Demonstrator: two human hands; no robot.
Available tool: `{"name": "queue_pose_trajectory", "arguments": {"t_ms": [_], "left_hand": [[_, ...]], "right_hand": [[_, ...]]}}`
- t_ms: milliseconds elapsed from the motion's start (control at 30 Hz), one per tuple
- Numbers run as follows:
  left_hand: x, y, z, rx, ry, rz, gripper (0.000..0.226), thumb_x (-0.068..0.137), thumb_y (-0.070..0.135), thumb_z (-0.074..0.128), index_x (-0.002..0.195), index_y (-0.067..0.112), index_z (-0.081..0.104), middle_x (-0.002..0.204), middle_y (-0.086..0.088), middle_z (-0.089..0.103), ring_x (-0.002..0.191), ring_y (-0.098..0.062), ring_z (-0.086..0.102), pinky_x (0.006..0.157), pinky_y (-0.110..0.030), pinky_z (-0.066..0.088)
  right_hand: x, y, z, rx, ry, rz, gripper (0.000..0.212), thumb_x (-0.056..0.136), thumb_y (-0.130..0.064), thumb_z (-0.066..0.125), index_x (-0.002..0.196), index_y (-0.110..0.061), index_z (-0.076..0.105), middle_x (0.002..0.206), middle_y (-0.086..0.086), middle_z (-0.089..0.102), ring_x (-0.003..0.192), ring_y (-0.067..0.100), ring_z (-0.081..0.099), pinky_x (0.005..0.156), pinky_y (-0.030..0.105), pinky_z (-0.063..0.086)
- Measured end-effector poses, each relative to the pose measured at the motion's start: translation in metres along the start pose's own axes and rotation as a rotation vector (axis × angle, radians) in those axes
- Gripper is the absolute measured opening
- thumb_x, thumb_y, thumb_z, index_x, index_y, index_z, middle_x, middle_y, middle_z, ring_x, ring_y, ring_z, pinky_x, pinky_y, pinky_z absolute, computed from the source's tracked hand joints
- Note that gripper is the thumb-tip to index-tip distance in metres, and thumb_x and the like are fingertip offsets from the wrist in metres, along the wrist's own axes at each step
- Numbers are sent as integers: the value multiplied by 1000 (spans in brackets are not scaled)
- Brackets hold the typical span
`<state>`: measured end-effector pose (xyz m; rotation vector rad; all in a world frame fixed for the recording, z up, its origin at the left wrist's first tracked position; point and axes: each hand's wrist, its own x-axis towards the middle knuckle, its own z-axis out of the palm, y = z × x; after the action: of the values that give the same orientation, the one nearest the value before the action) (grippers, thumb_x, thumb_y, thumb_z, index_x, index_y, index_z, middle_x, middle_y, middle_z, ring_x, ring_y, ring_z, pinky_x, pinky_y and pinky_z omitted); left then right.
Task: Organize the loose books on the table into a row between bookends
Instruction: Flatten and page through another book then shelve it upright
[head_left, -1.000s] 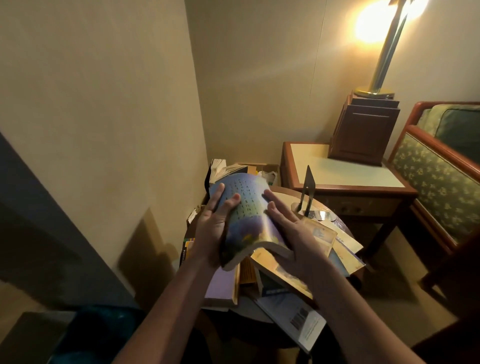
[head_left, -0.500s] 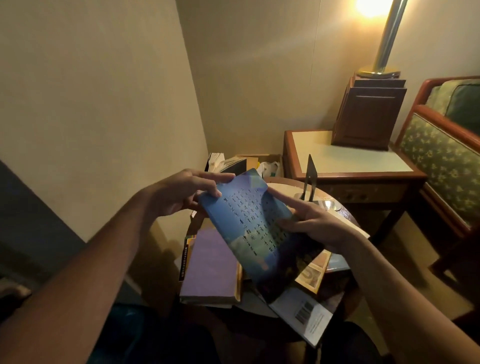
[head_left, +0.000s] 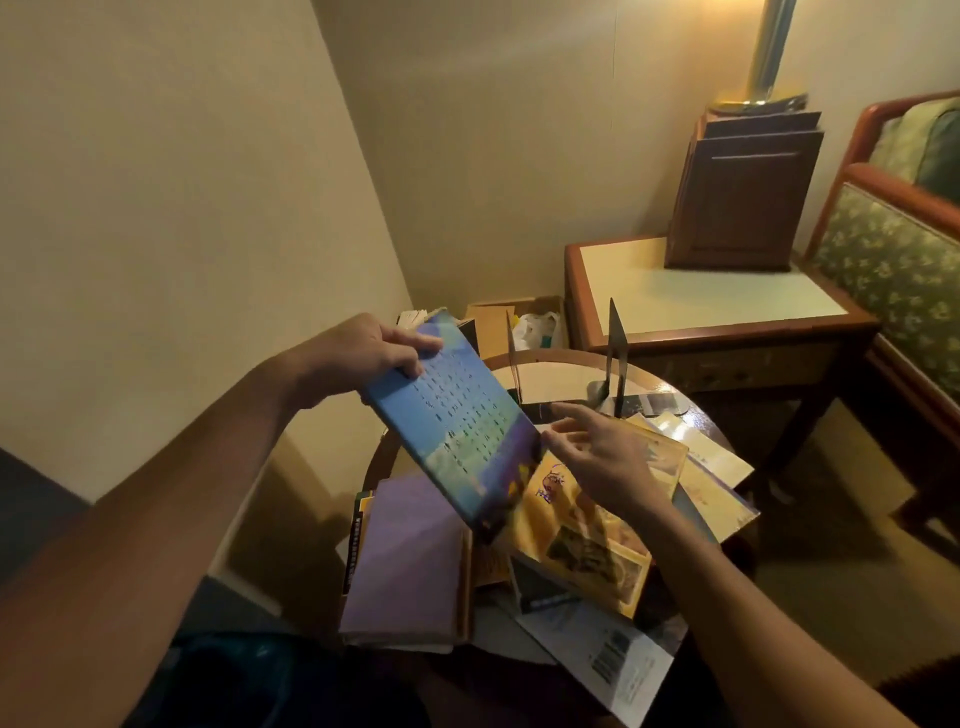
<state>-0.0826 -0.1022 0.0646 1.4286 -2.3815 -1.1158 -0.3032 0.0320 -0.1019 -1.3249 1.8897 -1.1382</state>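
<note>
Round bench (head_left: 561, 371) is carrying loose books (head_left: 587, 551) | left hand (head_left: 358, 358) is gripping blue book (head_left: 457, 421) | right hand (head_left: 602, 457) is hovering, fingers spread, holding nothing

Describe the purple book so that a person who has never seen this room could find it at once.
Start at the round table piled with loose books. On its near left side, the purple book lies flat, left of the yellow book. Its cover looks plain, with no picture or print, unlike its neighbours.
</note>
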Motion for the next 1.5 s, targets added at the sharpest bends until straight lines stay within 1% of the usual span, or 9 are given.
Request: {"name": "queue_pose_trajectory", "arguments": {"t_ms": [100, 167, 233, 367, 467, 667, 867, 1067, 1500], "left_hand": [[21, 0, -3, 108, 197, 16, 37, 95, 14, 56, 128, 23, 68, 118, -8, 63, 72, -18, 48, 54, -28, 43], [37, -4, 0, 232, 319, 27, 38, 97, 18, 52, 133, 23, 65, 124, -8, 65, 74, -18, 54, 60, -31, 43], [52, -11, 4, 362, 398, 33, 39, 100, 23, 47, 135, 25, 63, 127, -7, 67, 75, -20, 57, 62, -31, 41], [88, -28, 21, 450, 416, 25, 41, 102, 23, 40, 138, 26, 60, 112, -13, 73, 63, -25, 53, 58, -34, 39], [112, -41, 36, 547, 403, -5, 43, 103, 25, 36, 140, 32, 56, 124, -14, 68, 93, -37, 61, 82, -41, 47], [144, -52, 59, 641, 433, -47, 47, 104, 25, 29, 146, 36, 47, 140, -15, 57, 134, -34, 44, 116, -51, 18], [164, -65, 73, 767, 354, -89, 49, 105, 29, 24, 152, 36, 37, 161, -9, 30, 154, -25, 3, 117, -61, -7], [175, -75, 81, 788, 348, -94, 51, 102, 27, 37, 151, 43, 35, 167, -4, 7, 152, -35, 6, 120, -60, 8], [167, -84, 83, 886, 358, 118, 72, 102, 30, 47, 160, 26, 5, 168, -3, 9, 153, -29, 14, 120, -57, 17]], "right_hand": [[3, 32, 22, -425, 21, 56, 49, 95, -51, 57, 139, -31, 53, 141, -3, 55, 125, 18, 51, 99, 38, 46], [0, 47, 37, -574, -14, 39, 52, 97, -57, 45, 143, -34, 47, 157, -2, 39, 146, 26, 30, 121, 52, 21], [-3, 54, 44, -626, -33, 30, 56, 100, -58, 32, 151, -35, 36, 165, 0, 23, 153, 28, 10, 122, 52, 2], [-7, 56, 47, -696, -27, 3, 63, 100, -60, 17, 158, -33, 17, 168, 0, 10, 155, 28, -1, 124, 53, -1], [-8, 57, 49, -724, -37, -3, 64, 101, -58, 11, 159, -33, 8, 168, 2, 5, 154, 29, -6, 123, 54, -3], [-7, 60, 51, -722, -30, 1, 64, 100, -59, 7, 159, -34, 3, 168, 0, 1, 154, 27, -11, 123, 53, -7], [-7, 61, 52, -700, -14, 2, 64, 100, -58, 9, 159, -34, 6, 168, 0, 2, 154, 26, -11, 123, 53, -5], [-6, 58, 52, -679, -12, 8, 65, 100, -58, 9, 159, -33, 8, 168, 0, 3, 154, 26, -11, 123, 53, -6], [-6, 57, 53, -703, -29, 21, 64, 100, -57, 8, 159, -33, 2, 168, 0, 0, 153, 26, -13, 123, 53, -7]]}}
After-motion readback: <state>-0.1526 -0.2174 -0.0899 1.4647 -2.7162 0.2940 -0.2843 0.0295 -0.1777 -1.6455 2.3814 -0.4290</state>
